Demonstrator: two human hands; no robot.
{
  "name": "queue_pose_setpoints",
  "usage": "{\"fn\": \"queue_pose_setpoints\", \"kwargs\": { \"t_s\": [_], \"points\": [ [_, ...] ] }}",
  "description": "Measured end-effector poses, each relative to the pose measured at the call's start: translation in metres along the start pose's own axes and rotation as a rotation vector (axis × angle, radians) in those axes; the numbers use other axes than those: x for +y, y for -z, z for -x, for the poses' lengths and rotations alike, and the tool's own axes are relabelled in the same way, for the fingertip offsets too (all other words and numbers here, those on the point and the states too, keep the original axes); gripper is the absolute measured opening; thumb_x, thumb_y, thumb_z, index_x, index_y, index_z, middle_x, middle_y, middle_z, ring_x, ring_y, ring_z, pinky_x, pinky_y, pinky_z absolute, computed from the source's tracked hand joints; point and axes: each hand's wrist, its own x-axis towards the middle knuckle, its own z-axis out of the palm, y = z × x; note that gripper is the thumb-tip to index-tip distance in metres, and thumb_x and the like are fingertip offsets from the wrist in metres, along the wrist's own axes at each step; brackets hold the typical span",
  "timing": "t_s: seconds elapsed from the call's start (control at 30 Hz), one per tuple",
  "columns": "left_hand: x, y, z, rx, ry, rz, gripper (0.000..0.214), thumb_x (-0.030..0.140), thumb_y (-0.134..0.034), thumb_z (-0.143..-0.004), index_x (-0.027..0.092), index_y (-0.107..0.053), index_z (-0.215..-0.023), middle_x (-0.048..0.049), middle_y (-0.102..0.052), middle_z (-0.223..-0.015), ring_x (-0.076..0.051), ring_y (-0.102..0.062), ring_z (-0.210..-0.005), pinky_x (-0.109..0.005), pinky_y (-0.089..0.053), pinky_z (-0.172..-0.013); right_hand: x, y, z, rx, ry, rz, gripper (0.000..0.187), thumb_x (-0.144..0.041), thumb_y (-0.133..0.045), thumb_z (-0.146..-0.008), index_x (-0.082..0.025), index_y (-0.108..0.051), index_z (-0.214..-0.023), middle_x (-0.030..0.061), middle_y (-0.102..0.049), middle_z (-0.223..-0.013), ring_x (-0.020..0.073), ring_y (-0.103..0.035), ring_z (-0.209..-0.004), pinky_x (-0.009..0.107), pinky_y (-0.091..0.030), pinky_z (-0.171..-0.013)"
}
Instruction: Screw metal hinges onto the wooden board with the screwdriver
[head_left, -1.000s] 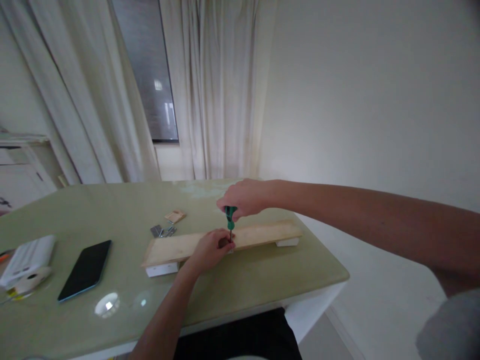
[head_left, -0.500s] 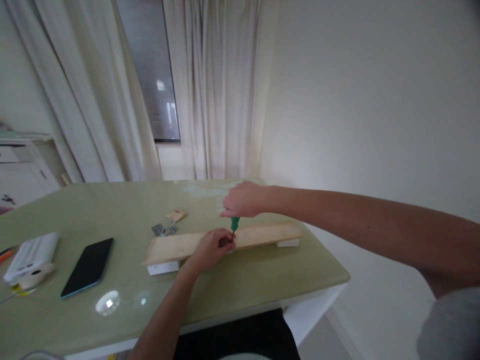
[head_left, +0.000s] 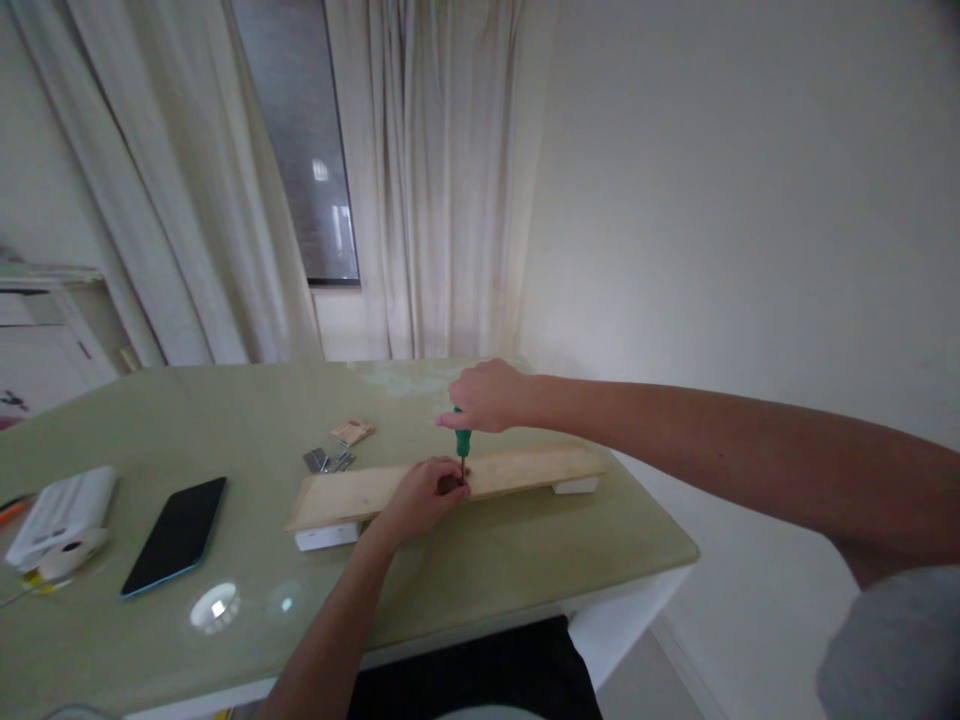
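Observation:
A long wooden board lies on white blocks on the green table. My right hand is closed around the top of a green-handled screwdriver, which stands upright with its tip on the board near the middle of its front edge. My left hand is closed on the board's front edge, fingers pinched right at the screwdriver tip. What the fingers pinch is hidden.
Small metal brackets and a little wooden piece lie behind the board. A black phone and a white box rest at the left. The table's right edge drops off just past the board. Curtains and a window stand behind.
My right hand has shifted slightly on the screwdriver handle, up and down a little, with the tool staying upright. The left hand and the board have stayed where they were.

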Motion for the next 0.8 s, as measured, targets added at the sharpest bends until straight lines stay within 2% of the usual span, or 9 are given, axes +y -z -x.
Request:
{"fn": "queue_pose_setpoints", "kwargs": {
  "t_s": [0.07,0.17,0.23,0.3,0.43,0.53,0.63,0.73,0.8],
  "points": [
    [0.000,0.000,0.000,-0.002,-0.016,-0.001,0.015,0.028,-0.066,-0.089,0.020,-0.067,-0.076,-0.0064,-0.077,-0.099,-0.021,-0.068,-0.089,-0.031,-0.050,-0.079,0.000,0.003,-0.002,-0.043,0.030,0.001,0.048,-0.060,-0.058,-0.099,-0.017,-0.078,-0.109,0.0158,-0.079,-0.101,0.0278,-0.072,-0.090,0.032,-0.044,-0.068],
    [-0.001,0.000,0.000,-0.004,-0.022,0.007,0.017,0.029,-0.066,-0.090,0.020,-0.067,-0.075,-0.0061,-0.077,-0.099,-0.020,-0.068,-0.087,-0.029,-0.049,-0.077,0.005,0.013,-0.001,-0.134,0.269,-0.011,0.038,-0.047,-0.076,-0.090,-0.022,-0.073,-0.119,0.0087,-0.079,-0.106,0.0238,-0.070,-0.094,0.029,-0.041,-0.067],
    [-0.002,0.000,-0.001,-0.003,-0.020,0.014,0.015,0.029,-0.067,-0.089,0.020,-0.067,-0.077,-0.0060,-0.077,-0.102,-0.019,-0.068,-0.087,-0.029,-0.049,-0.077,0.005,0.014,0.000,-0.126,0.354,0.007,0.032,-0.042,-0.075,-0.093,-0.023,-0.072,-0.118,0.0075,-0.078,-0.109,0.0229,-0.069,-0.096,0.029,-0.040,-0.068],
    [-0.003,0.000,-0.001,-0.003,-0.021,0.017,0.013,0.028,-0.068,-0.089,0.020,-0.069,-0.079,-0.0055,-0.077,-0.103,-0.019,-0.068,-0.087,-0.029,-0.049,-0.078,0.001,0.009,-0.001,-0.090,0.280,0.054,0.027,-0.044,-0.065,-0.100,-0.021,-0.074,-0.111,0.0108,-0.078,-0.107,0.0244,-0.070,-0.095,0.031,-0.043,-0.070],
    [-0.004,0.000,-0.001,-0.006,-0.030,0.012,0.010,0.027,-0.068,-0.089,0.021,-0.072,-0.082,-0.0046,-0.077,-0.099,-0.019,-0.067,-0.086,-0.029,-0.048,-0.077,-0.005,-0.002,-0.002,-0.075,0.079,0.098,0.039,-0.047,-0.052,-0.107,-0.018,-0.076,-0.111,0.0162,-0.078,-0.107,0.0276,-0.072,-0.093,0.034,-0.046,-0.072],
    [-0.005,0.000,-0.001,0.004,-0.028,0.003,0.009,0.028,-0.069,-0.089,0.021,-0.074,-0.085,-0.0047,-0.077,-0.098,-0.019,-0.067,-0.085,-0.029,-0.048,-0.076,0.003,0.003,0.001,-0.137,0.159,0.054,0.039,-0.048,-0.067,-0.099,-0.020,-0.071,-0.126,0.0137,-0.078,-0.114,0.0271,-0.072,-0.097,0.032,-0.043,-0.068],
    [-0.007,-0.001,-0.001,0.007,-0.021,0.004,0.010,0.027,-0.069,-0.089,0.020,-0.074,-0.085,-0.0054,-0.077,-0.101,-0.019,-0.068,-0.086,-0.029,-0.049,-0.077,0.011,0.011,0.005,-0.167,0.310,0.004,0.044,-0.036,-0.080,-0.089,-0.023,-0.068,-0.129,0.0079,-0.078,-0.115,0.0233,-0.070,-0.098,0.029,-0.038,-0.065],
    [-0.007,0.000,-0.002,-0.015,-0.034,0.023,0.011,0.028,-0.069,-0.090,0.020,-0.074,-0.083,-0.0059,-0.078,-0.105,-0.021,-0.070,-0.093,-0.031,-0.052,-0.083,0.010,0.013,0.006,-0.115,0.318,0.035,0.028,-0.040,-0.072,-0.095,-0.023,-0.074,-0.118,0.0077,-0.079,-0.107,0.0236,-0.070,-0.094,0.030,-0.036,-0.065],
    [-0.007,0.000,-0.002,-0.025,-0.040,0.035,0.010,0.027,-0.071,-0.089,0.020,-0.075,-0.083,-0.0061,-0.078,-0.106,-0.022,-0.071,-0.097,-0.032,-0.053,-0.089,0.005,0.010,0.005,-0.085,0.259,0.079,0.034,-0.050,-0.066,-0.098,-0.022,-0.076,-0.115,0.0112,-0.079,-0.104,0.0268,-0.071,-0.093,0.032,-0.038,-0.065]
  ]
}}
